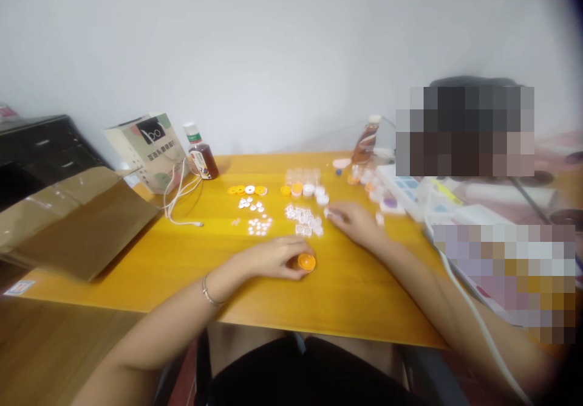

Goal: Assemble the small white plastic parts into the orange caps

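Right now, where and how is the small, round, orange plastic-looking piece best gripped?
I'd probably pinch the small, round, orange plastic-looking piece by its outer rim, coming from the right: the person's left hand holds it from the left, leaving its round right edge exposed.

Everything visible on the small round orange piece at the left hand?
The small round orange plastic-looking piece has a raised rim around a recessed face with a pale spot near its middle. The bare left hand grips its left side, over the yellow-brown wood-look table. Blur hides finer detail; table contact is unclear.
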`<state>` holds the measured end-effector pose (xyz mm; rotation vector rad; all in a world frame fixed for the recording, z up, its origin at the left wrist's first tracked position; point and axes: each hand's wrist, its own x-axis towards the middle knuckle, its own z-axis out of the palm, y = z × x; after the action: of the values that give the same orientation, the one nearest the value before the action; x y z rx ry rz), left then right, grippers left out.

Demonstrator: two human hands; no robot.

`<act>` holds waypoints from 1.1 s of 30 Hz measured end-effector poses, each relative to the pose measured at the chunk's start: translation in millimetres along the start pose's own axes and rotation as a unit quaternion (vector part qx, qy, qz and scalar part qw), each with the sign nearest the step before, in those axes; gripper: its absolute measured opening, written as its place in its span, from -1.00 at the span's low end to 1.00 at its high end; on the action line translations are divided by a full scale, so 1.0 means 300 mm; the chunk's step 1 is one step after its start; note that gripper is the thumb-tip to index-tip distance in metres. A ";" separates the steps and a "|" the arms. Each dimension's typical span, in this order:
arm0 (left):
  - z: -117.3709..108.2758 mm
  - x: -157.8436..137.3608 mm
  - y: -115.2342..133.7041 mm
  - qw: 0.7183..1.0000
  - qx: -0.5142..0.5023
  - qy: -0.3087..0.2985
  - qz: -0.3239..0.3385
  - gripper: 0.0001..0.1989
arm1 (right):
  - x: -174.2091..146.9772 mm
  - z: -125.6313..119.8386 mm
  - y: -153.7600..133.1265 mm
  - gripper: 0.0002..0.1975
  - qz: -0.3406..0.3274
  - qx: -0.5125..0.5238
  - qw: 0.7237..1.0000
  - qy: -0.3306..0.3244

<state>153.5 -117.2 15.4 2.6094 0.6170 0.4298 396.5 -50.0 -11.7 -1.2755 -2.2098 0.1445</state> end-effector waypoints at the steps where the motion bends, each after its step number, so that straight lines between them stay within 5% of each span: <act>1: -0.002 -0.001 0.004 1.000 -0.004 -0.001 0.002 -0.71 | 0.000 0.004 -0.004 -0.75 -0.005 -0.003 1.000 -0.017; 6: -0.010 -0.004 -0.007 0.999 -0.026 0.025 -0.022 -0.64 | 0.000 0.002 -0.029 -0.76 -0.030 -0.059 0.996 -0.053; 12: 0.003 0.002 -0.091 0.978 0.059 0.171 -0.106 -0.73 | 0.000 -0.016 -0.046 -0.74 -0.067 -0.148 0.985 -0.062; 20: 0.031 0.016 -0.134 0.977 0.135 0.132 -0.097 -0.77 | -0.002 -0.012 -0.057 -0.77 -0.076 -0.152 0.984 -0.052; 27: 0.026 0.016 -0.127 0.974 0.151 0.128 -0.110 -0.79 | -0.013 -0.006 -0.071 -0.82 -0.074 -0.076 0.994 0.000; 33: 0.020 0.017 -0.120 0.973 0.160 0.123 -0.108 -0.80 | -0.038 -0.035 -0.162 -0.82 -0.006 0.141 0.990 -0.022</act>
<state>147.6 -87.5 -5.5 2.7653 1.1260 0.6343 369.4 -87.4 9.9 -1.1122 -2.1419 0.4671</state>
